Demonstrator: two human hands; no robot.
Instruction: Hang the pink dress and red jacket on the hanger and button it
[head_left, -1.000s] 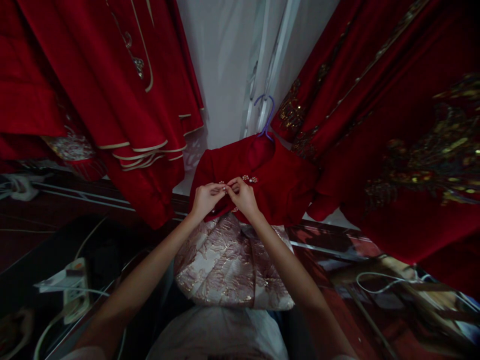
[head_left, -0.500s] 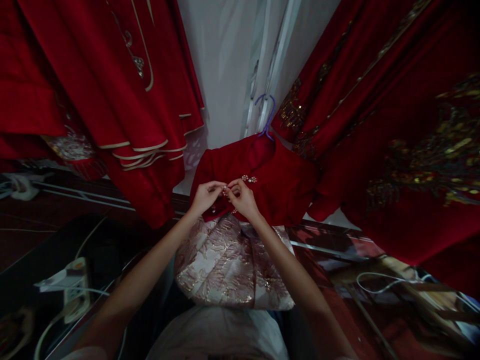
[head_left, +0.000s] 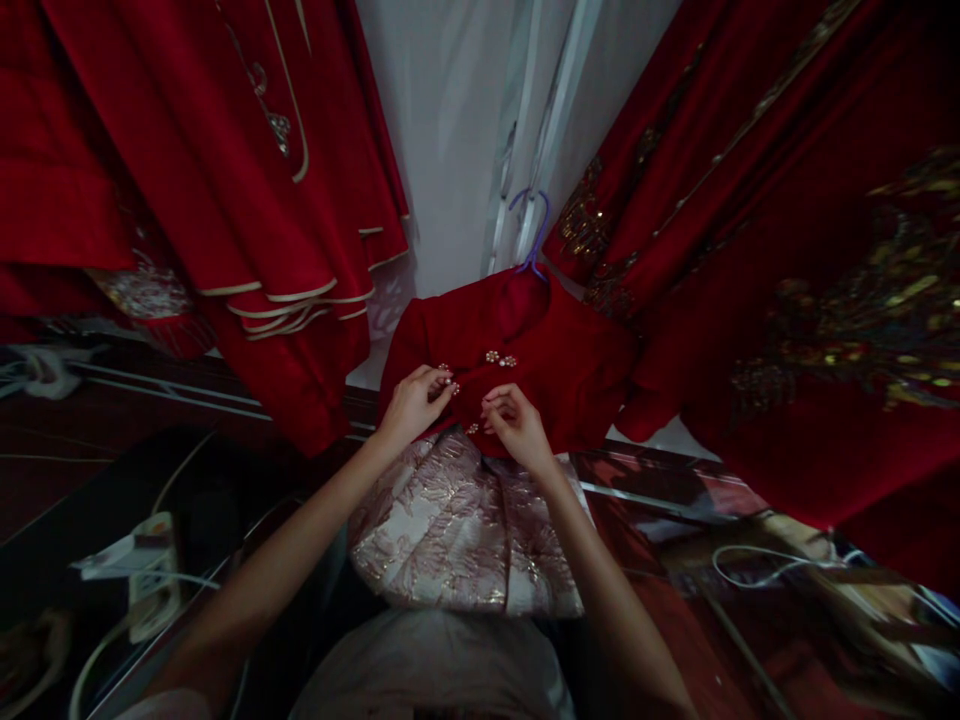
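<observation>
A small red jacket on a purple hanger lies before me, above a pale pink and white brocade skirt. My left hand is closed in a pinch on the jacket's front edge, beside beaded flower buttons. My right hand is a little apart to the right, over the other front panel, its thumb and fingertips drawn together; whatever they hold is too small to make out. Just left of its fingers is a beaded flower button. A joined pair of flower buttons sits higher on the chest.
Long red garments with pale piping hang at left, and red ones with gold sequins at right. Behind the jacket stands a grey panel. A power strip with cords lies at lower left; a white cord loops at right.
My hands, which met at the jacket front, are now apart. The right hand has moved right and slightly down; the left stays near the edge, where flower buttons now show.
</observation>
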